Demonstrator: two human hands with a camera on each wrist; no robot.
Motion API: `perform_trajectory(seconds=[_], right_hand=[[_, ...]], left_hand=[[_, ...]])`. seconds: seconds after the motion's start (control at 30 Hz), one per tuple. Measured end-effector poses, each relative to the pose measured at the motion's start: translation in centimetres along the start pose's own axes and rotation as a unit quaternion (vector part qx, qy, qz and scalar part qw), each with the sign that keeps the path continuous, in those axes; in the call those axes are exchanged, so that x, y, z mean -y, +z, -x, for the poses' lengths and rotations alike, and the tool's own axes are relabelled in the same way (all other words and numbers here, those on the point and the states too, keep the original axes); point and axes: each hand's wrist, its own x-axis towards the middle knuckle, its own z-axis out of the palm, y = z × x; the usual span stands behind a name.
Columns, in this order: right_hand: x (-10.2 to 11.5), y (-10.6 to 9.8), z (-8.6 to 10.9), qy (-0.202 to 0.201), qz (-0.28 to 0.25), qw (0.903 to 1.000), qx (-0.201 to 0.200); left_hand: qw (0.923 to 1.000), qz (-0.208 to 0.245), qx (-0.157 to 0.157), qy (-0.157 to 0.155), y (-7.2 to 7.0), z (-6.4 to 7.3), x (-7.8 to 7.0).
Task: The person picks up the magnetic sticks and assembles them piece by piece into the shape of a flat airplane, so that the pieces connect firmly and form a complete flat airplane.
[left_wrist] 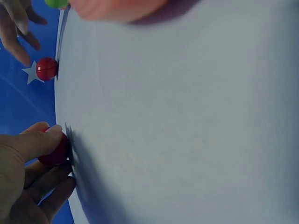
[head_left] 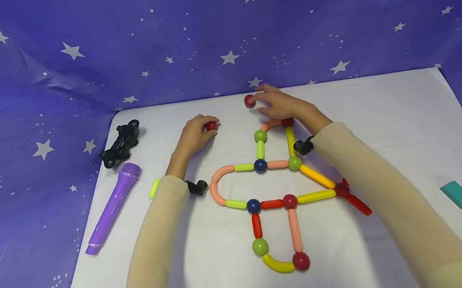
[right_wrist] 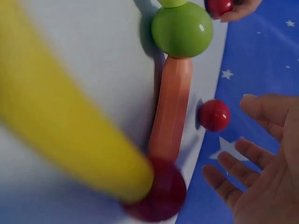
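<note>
My left hand [head_left: 195, 135] pinches a red ball [head_left: 211, 125] between thumb and fingers, close to the tabletop; the left wrist view shows the thumb lying across this ball [left_wrist: 57, 151]. Another red ball [head_left: 249, 101] sits near the table's back edge. Beside it, my right hand [head_left: 279, 102] has its fingers spread, and the right wrist view shows a gap between them and that ball [right_wrist: 215, 115]. In front of both hands lies a flat figure of coloured rods and balls, with a green ball [head_left: 260, 135] and a curved pink rod [head_left: 271, 124] at its top.
At the left lie a black knobbly object [head_left: 122, 144], a purple tube-shaped toy [head_left: 113, 209] and a lime rod [head_left: 154, 188]. A teal block [head_left: 460, 196] is at the right. A starry purple cloth [head_left: 208, 31] rises behind the white table [head_left: 404, 142].
</note>
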Motion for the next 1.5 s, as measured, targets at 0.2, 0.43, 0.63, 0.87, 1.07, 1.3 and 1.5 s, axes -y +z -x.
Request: perform_trajectory(seconds=[0.2,0.43,0.63,0.87,1.07,1.3,1.5], right_hand=[[-0.2,-0.2,-1.1,0.014,0.028,0.9987,0.041],[0.1,0.1,-1.5,0.007,0.032,0.9987,0.040],[-0.8,-0.1,0.3,0.019,0.022,0.9996,0.000],[-2.3,-1.6,5.9,-0.004,-0.031,0.9974,-0.065],[-4.3,-1.2,13.9,0.009,-0.055,0.9888,-0.138],[-7.0,1.3,23.1,0.100,-0.090,0.9843,-0.114],[-8.4,3.8,26.8,0.099,-0.112,0.9832,-0.105]], left_hand=[[0.9998,0.007,0.015,0.010,0.5,0.5,-0.8],[0.9996,0.003,0.026,0.011,0.4,1.2,-1.4],[0.9992,0.002,0.031,0.025,0.4,1.9,-1.3],[0.9992,-0.002,0.024,0.031,0.2,3.5,-1.1],[0.9992,-0.006,0.023,0.031,0.0,4.8,-0.8],[0.9991,-0.014,0.022,0.033,0.1,5.7,-1.0],[0.9980,0.011,0.006,0.062,0.2,6.1,-1.8]])
